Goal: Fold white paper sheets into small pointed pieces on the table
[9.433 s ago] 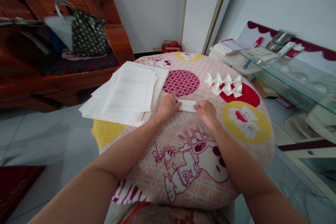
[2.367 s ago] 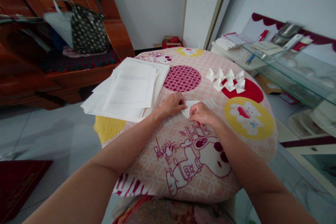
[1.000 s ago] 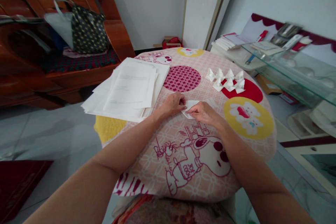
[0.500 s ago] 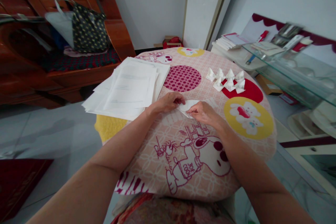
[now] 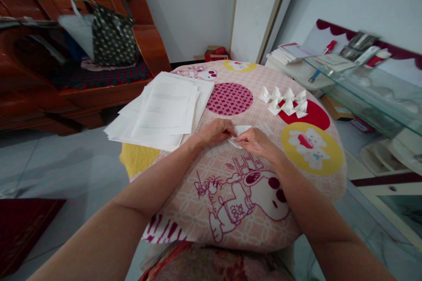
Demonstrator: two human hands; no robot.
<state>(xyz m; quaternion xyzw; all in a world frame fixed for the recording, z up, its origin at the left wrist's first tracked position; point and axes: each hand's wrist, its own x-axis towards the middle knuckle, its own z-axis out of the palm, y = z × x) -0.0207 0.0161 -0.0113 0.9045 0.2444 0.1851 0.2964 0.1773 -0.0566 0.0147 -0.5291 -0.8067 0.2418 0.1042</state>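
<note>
A small piece of folded white paper (image 5: 242, 129) lies on the patterned tablecloth (image 5: 184, 210), between my two hands and partly hidden by them. My left hand (image 5: 218, 131) has its fingers curled down on the paper's left side. With thumb and fingers pinched together, my right hand (image 5: 253, 140) grips the paper's right side close by. Several small folded paper pieces with pointed corners (image 5: 288, 107) stand in two rows to the right, beyond my right hand. To the left is a stack of white sheets (image 5: 165, 112), the top one with faint print.
A glass shelf (image 5: 369, 83) with metal and plastic items juts out at the right. A pile of papers (image 5: 290, 52) lies on the white surface behind the table. At the left stands a wooden bench (image 5: 145, 48) with a dotted bag (image 5: 114, 37).
My left hand has slid slightly right along the paper, closer to my right hand, covering its left end. My right hand stays nearly in place.
</note>
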